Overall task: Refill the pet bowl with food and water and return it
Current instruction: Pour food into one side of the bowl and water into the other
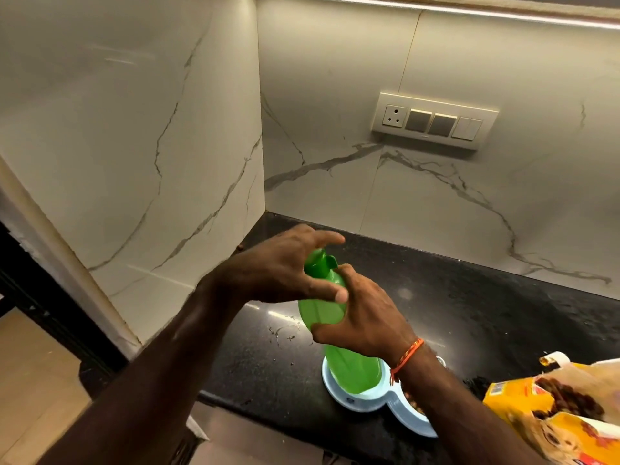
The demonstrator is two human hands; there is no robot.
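A green plastic bottle (pixel 339 350) stands upright over the left compartment of a pale blue double pet bowl (pixel 339 396) near the front edge of the black counter. My right hand (pixel 365 317) grips the bottle round its upper body. My left hand (pixel 285 266) sits at the bottle's green cap (pixel 317 263), its thumb across the bottle's shoulder and its fingers spread over the top. The bowl's right compartment holds brown kibble, mostly hidden behind my right wrist.
An open yellow pet food bag (pixel 550 407) lies at the right on the black counter (pixel 469 313). Marble walls close the corner at left and back. A switch panel (pixel 432 120) sits on the back wall. A few crumbs lie on the counter left of the bowl.
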